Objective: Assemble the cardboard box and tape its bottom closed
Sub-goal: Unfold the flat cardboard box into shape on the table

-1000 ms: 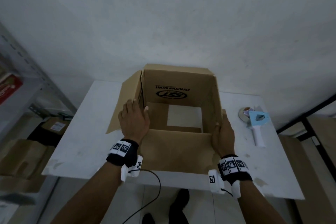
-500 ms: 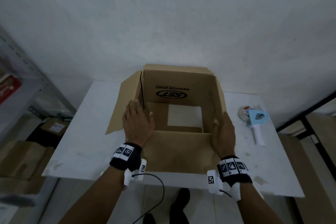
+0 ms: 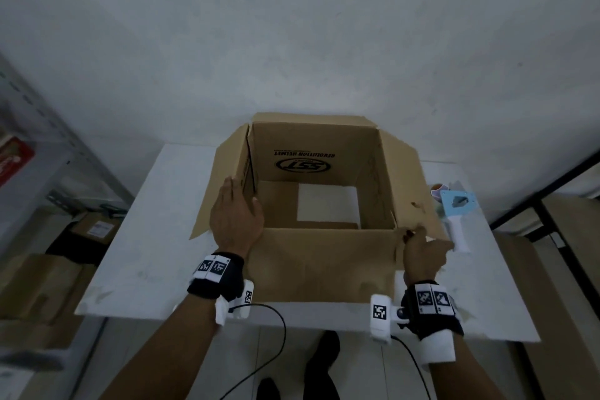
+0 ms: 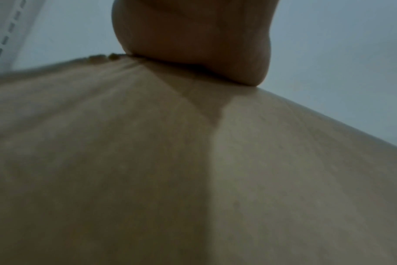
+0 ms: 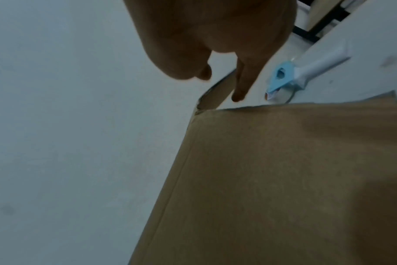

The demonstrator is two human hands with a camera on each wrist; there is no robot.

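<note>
A brown cardboard box [image 3: 321, 256] stands open on the white table [image 3: 156, 237], its upper flaps splayed outward; bare table shows through a gap between the bottom flaps. My left hand [image 3: 235, 214] lies flat on the box's left wall and flap; the left wrist view shows the palm [image 4: 193, 44] resting on cardboard [image 4: 193, 179]. At the near right corner my right hand [image 3: 422, 248] pinches the right flap's corner; in the right wrist view that flap's edge [image 5: 215, 93] runs between thumb and finger. A blue and white tape dispenser [image 3: 454, 214] lies just right of the box.
A grey metal shelf [image 3: 48, 172] stands to the left, with cardboard boxes [image 3: 39, 286] on the floor below it. The wall rises close behind the table. The tape dispenser [image 5: 306, 71] lies a short way from my right fingers. The table's front edge is near my wrists.
The right flap has swung outward and down. My right hand left the right wall and drew back to the flap's near corner. My left hand slid slightly forward.
</note>
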